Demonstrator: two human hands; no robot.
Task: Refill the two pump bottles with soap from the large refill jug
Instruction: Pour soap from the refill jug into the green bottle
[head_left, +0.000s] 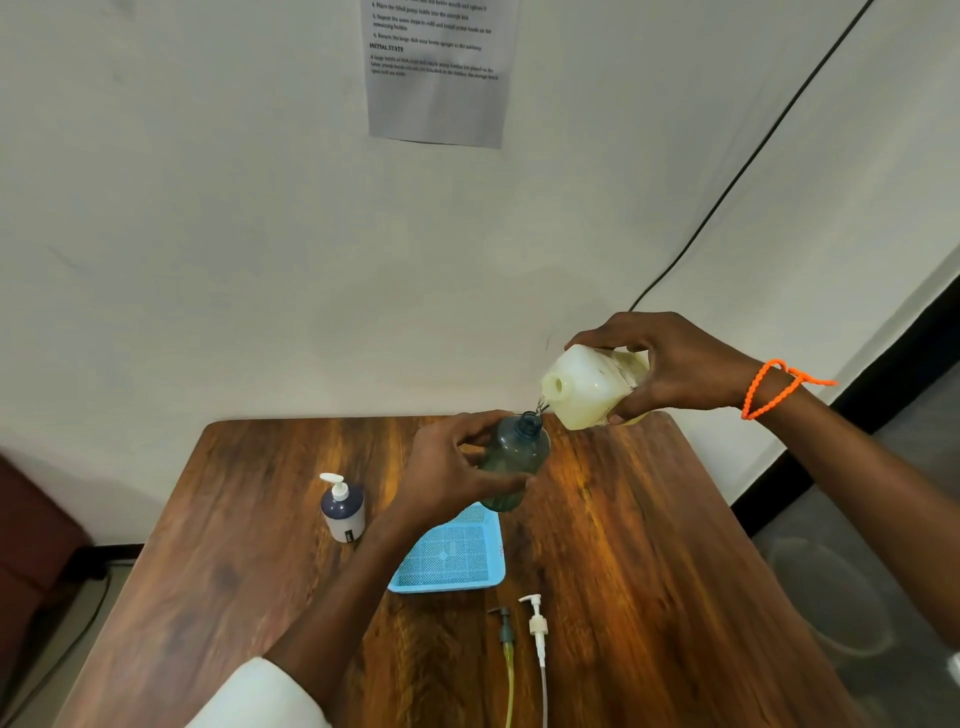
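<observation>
Head view, the only one. Step in hand, as judged: pouring soap into one pump bottle. The right hand (675, 364) grips the refill jug (592, 387), a pale, translucent, squarish container tipped steeply with its mouth toward the lower left, held in the air above the far edge of the desk (649, 545). The left hand (447, 467) has fingers and thumb curled round the teal bottle (514, 462), a smoky see-through bottle with its neck open, lifted off the desk and tilted toward the jug, above the far corner of the blue tray (452, 553). A thin thread of liquid appears to run from the jug mouth to the bottle neck; the fill level inside cannot be read. The second bottle (343, 509), dark with a white pump fitted, stands upright on the desk, left of the tray and well apart from the hands. Two loose pump heads lie near the front edge: a grey-green pump (506, 631) and a white pump (537, 626), side by side. Next move, as judged: keep the jug mouth lined up over the narrow neck, ease the jug upright once the bottle is full enough, then refit a pump. Spill risk is plain, both vessels being unsupported.
</observation>
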